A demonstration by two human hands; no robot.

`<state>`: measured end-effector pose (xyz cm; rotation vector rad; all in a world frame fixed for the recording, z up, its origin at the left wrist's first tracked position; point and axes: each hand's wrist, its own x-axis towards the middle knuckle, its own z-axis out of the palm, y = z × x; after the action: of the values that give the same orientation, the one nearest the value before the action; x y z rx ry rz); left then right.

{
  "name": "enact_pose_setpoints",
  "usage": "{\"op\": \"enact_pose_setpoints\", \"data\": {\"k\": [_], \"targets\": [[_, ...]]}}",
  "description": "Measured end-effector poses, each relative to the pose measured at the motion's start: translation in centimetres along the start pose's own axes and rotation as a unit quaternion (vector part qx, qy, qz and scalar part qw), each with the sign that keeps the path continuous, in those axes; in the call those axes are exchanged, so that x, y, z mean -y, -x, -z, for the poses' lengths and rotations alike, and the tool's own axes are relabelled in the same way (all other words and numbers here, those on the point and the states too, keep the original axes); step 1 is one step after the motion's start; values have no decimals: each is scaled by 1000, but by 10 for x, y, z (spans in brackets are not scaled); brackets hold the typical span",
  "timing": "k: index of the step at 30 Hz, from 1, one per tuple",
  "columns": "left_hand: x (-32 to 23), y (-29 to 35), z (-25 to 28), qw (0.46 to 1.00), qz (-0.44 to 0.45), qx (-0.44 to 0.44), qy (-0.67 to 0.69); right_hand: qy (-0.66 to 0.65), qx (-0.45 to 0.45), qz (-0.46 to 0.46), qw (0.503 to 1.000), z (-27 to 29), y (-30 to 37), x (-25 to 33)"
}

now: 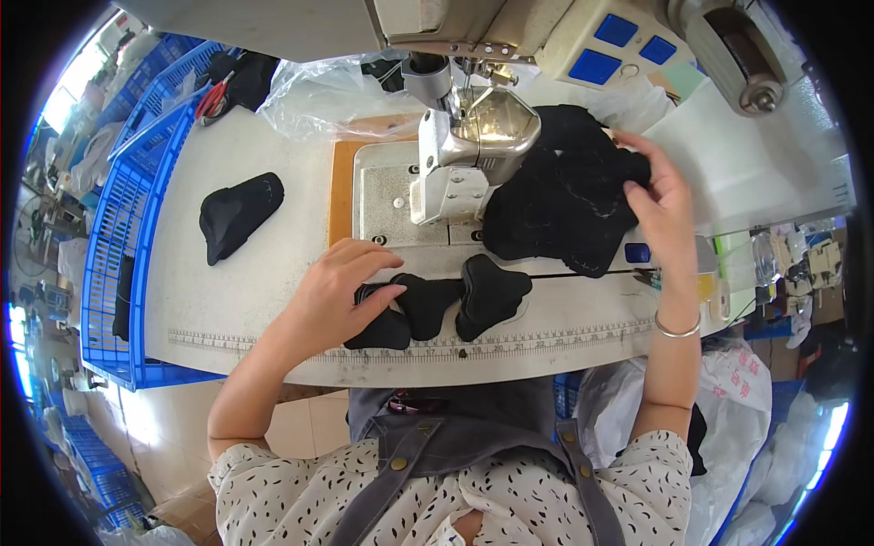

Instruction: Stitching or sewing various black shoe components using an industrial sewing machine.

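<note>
My right hand (663, 196) grips the right edge of a pile of black fabric pieces (564, 196), thumb on top and fingers at the far side. The pile lies just right of the sewing machine's post (451, 173). My left hand (341, 296) is at the front of the table with thumb and fingers apart, over a small black shaped piece (378, 329). Beside that hand, a second black piece (428, 305) and a third black piece (492, 296) lie in a row. Another black piece (241, 217) lies alone at the left.
A printed ruler strip (546, 338) runs along the table's front edge. Blue plastic baskets (118, 246) border the left side, with red-handled scissors (215, 98) at the rim. Clear plastic bags (319, 96) lie behind. A control box with blue buttons (614, 45) stands at the back right.
</note>
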<state>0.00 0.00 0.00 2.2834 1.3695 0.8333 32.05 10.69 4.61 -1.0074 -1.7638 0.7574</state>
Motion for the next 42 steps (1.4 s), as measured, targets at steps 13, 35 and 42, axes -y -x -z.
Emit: {"op": "enact_pose_setpoints", "data": {"k": [13,35,42], "targets": [[-3,2,1,1000,-5,-6,17,468,231,383,762,-56,2,7],[-5,5,-20,992,71,53,-92,351,4,70,934,-50,8,-45],[-7,8,-22,993,43,14,-111,248,-43,31,967,-57,15,-40]]}}
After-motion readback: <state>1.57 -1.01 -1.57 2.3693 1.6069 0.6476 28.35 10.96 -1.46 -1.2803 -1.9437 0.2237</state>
